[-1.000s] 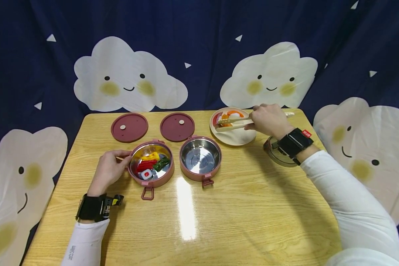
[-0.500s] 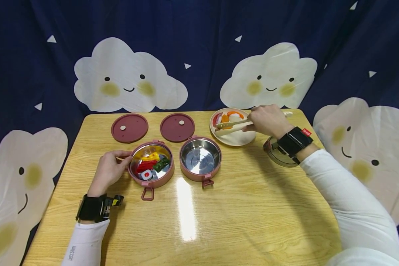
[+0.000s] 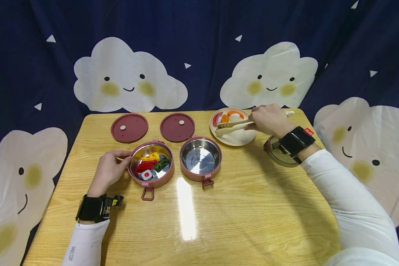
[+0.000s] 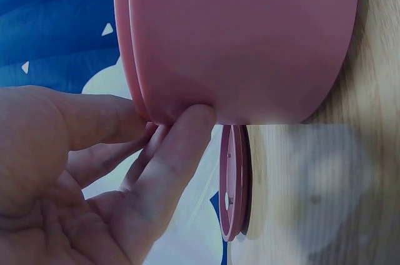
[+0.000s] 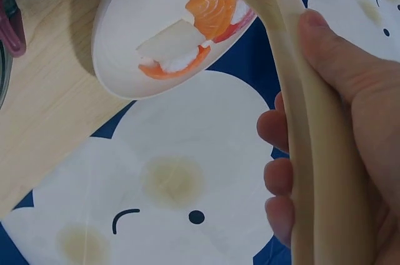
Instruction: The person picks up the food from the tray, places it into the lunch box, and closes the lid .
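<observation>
My left hand (image 3: 108, 170) holds the rim of a round pink lunch box (image 3: 162, 181) with a steel lining; in the left wrist view its fingers press the pink outer wall (image 4: 250, 40). Inside lie toy foods: a yellow piece (image 3: 150, 156), a red piece (image 3: 145, 166), a green piece (image 3: 161, 164) and a white sushi roll (image 3: 146, 174). My right hand (image 3: 269, 120) grips beige tongs (image 3: 234, 124), whose tips stand apart over a cream plate (image 3: 241, 140). Toy sushi with an orange salmon top (image 5: 212, 12) and a white top (image 5: 172, 43) lies on that plate.
A second pink lunch box (image 3: 197, 177), with nothing in it, stands beside the first. Two dark red lids (image 3: 133, 129) lie behind them. Under my right wrist sits a round clear container (image 3: 280, 159), partly hidden. A curtain with white clouds closes off the table's back.
The tips of the tongs have shifted slightly toward me over the plate, off the orange piece, and their gap is a bit narrower. The left hand and the lunch boxes stay where they were.
</observation>
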`<state>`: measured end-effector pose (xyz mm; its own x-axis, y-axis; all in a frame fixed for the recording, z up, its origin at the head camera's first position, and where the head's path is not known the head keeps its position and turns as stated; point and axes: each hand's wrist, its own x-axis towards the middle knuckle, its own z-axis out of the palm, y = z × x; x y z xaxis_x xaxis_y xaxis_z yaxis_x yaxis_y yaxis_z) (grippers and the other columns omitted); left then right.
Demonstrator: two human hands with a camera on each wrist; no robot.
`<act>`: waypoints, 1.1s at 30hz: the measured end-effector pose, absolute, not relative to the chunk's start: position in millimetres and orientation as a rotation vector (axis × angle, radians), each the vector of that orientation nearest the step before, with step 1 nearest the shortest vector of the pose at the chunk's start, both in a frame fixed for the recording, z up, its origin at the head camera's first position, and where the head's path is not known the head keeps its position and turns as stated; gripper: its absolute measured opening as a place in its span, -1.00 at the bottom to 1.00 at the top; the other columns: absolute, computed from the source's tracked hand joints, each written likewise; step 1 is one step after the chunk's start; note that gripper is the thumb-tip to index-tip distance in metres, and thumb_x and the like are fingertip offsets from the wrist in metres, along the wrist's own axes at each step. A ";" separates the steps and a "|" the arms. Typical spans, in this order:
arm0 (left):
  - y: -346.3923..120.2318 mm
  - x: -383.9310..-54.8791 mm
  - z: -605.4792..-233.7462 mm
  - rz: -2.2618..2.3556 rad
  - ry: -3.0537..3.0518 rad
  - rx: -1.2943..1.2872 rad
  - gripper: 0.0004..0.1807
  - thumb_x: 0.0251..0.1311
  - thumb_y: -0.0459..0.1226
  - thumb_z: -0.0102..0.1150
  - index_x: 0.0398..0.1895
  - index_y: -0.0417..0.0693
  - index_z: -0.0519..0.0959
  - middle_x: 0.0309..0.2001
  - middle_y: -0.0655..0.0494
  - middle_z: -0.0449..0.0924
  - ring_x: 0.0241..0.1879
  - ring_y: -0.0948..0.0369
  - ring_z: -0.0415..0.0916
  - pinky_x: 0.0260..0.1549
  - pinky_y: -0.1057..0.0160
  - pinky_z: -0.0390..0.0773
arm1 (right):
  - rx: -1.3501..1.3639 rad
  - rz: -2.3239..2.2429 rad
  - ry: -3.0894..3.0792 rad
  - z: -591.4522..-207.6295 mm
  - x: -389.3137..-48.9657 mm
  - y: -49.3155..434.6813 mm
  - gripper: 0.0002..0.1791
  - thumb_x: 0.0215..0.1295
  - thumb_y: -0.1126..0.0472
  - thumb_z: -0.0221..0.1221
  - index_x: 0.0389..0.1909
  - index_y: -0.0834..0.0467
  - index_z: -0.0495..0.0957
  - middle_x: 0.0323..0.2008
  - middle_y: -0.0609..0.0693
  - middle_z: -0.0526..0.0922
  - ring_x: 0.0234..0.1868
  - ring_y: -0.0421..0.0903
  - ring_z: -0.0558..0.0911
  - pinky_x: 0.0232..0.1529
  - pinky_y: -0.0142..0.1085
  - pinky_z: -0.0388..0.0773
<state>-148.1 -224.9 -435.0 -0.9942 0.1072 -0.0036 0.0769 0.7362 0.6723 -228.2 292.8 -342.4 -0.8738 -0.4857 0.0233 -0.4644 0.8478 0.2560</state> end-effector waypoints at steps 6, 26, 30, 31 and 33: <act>-224.2 -147.9 -433.8 1.114 2.885 0.150 -0.68 0.51 -0.29 0.19 0.14 -0.34 0.69 -0.01 -0.34 0.71 -0.37 0.08 0.51 -0.56 0.37 0.40 | 0.795 -0.322 -2.844 -335.2 -225.6 295.7 -0.52 0.22 -0.24 0.44 -0.61 0.01 0.55 -0.55 -0.01 0.61 -0.55 0.01 0.58 -0.62 0.00 0.51; -223.3 -147.3 -431.7 1.085 2.885 0.138 -0.67 0.51 -0.30 0.19 0.17 -0.33 0.68 0.02 -0.34 0.71 -0.31 0.05 0.51 -0.52 0.37 0.41 | 0.960 -0.270 -2.572 -294.9 -203.4 262.3 -0.51 0.28 -0.24 0.39 -0.58 0.04 0.56 -0.61 -0.05 0.48 -0.58 -0.04 0.51 -0.70 -0.19 0.29; -223.5 -147.0 -431.6 1.084 2.890 0.145 -0.68 0.51 -0.30 0.19 0.16 -0.34 0.68 0.02 -0.34 0.71 -0.30 0.05 0.51 -0.52 0.38 0.41 | 0.992 -0.259 -2.530 -289.6 -199.2 250.2 -0.50 0.30 -0.25 0.37 -0.57 0.06 0.56 -0.58 -0.04 0.50 -0.54 -0.04 0.55 -0.67 -0.17 0.37; -223.5 -146.9 -431.6 1.082 2.892 0.147 -0.68 0.51 -0.30 0.19 0.16 -0.34 0.68 0.01 -0.34 0.71 -0.30 0.05 0.51 -0.52 0.38 0.41 | 0.999 -0.254 -2.519 -288.6 -198.4 247.1 -0.50 0.29 -0.26 0.37 -0.56 0.06 0.58 -0.58 -0.03 0.51 -0.54 -0.04 0.56 -0.66 -0.16 0.38; -223.4 -147.0 -431.6 1.080 2.896 0.151 -0.68 0.50 -0.30 0.19 0.16 -0.34 0.68 0.01 -0.34 0.71 -0.30 0.05 0.51 -0.52 0.38 0.41 | 1.022 -0.245 -2.496 -286.9 -196.6 241.3 -0.51 0.29 -0.26 0.38 -0.54 0.06 0.59 -0.57 -0.03 0.52 -0.52 -0.04 0.58 -0.66 -0.16 0.40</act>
